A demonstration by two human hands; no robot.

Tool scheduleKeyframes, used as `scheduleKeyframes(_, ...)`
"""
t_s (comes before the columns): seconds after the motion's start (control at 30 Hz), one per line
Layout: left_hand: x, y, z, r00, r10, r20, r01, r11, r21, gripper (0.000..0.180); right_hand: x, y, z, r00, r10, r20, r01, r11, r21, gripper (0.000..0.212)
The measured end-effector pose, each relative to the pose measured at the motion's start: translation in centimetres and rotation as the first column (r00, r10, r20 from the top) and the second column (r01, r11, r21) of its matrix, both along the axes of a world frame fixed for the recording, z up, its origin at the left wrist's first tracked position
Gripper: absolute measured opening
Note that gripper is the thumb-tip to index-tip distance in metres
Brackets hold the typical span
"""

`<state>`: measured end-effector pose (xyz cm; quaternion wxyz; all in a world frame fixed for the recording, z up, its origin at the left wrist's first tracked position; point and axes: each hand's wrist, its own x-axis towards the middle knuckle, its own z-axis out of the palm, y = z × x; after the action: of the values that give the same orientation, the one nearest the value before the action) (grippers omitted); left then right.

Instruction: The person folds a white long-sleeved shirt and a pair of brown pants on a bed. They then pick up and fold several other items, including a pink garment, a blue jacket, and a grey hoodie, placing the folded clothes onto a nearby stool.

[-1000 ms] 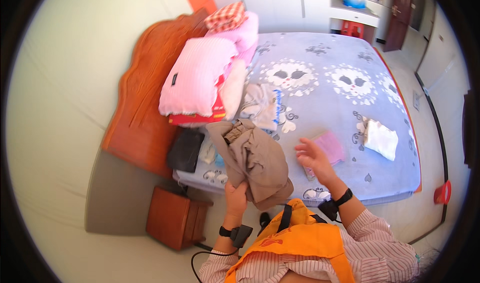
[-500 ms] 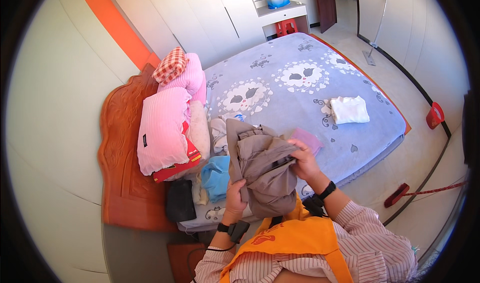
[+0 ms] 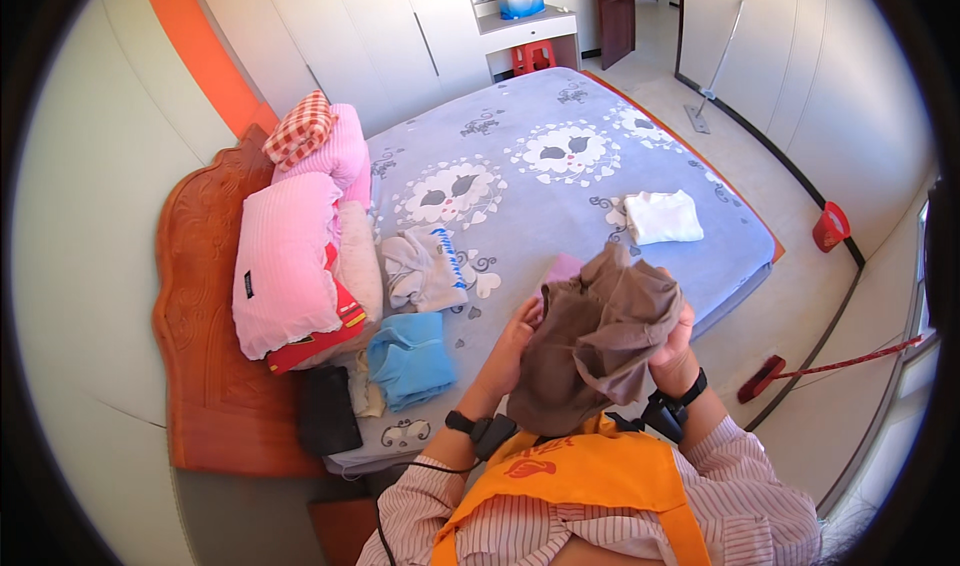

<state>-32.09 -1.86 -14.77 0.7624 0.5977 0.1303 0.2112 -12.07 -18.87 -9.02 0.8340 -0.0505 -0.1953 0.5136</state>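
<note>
A crumpled brown-grey garment [image 3: 600, 341] is held up in front of my body, over the near side of the bed; its folds hide what kind it is. My left hand [image 3: 520, 336] grips its left edge, fingers partly behind the cloth. On the other side my right hand [image 3: 676, 351] is closed on the right edge. Just behind the garment a pink-purple cloth [image 3: 562, 267] on the bed is mostly covered from sight. To the left lie a blue garment [image 3: 410, 356] and a light grey garment with blue print [image 3: 420, 269].
The bed [image 3: 520, 206] has a patterned grey-blue sheet. A folded white cloth [image 3: 664, 217] lies at right. Pink pillows [image 3: 290, 266] pile against the wooden headboard [image 3: 205, 366], near a black folded item [image 3: 326, 411]. On the floor are a red broom [image 3: 763, 379], red bucket [image 3: 831, 228] and mop [image 3: 697, 119].
The garment has been turned and moved right in my hands, uncovering the grey and blue garments. Both hands have shifted right relative to the bed, and the view has swung slightly.
</note>
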Motion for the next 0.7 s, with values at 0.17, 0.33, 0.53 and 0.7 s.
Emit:
scheduleKeyframes(0.17, 6.8, -1.9, -5.3, 0.912, -0.410, 0.006, 0.362, 0.798, -0.482, 0.056, 2.2, -5.1, -0.1, 0.979, 0.049, -0.200, -0.099, 0.965, -0.245, 0.012)
scheduleKeyframes(0.33, 16.0, -11.2, 0.3, 0.657, -0.746, 0.113, 0.646, 0.479, -0.594, 0.045, 5.8, -10.2, 1.4, 0.993, 0.092, -0.075, -0.094, 0.995, -0.025, 0.012)
scheduleKeyframes(0.53, 26.3, -14.6, 0.0, 0.591, -0.806, -0.025, 0.722, 0.542, -0.430, 0.041, 11.5, -14.4, 2.8, 0.999, 0.009, 0.052, -0.007, 1.000, -0.027, 0.017)
scheduleKeyframes(0.7, 32.1, -12.0, 3.9, 0.818, -0.536, -0.207, 0.501, 0.842, -0.199, 0.039, 21.5, -21.6, 2.3, 0.959, -0.155, 0.239, 0.112, 0.977, 0.183, 0.021)
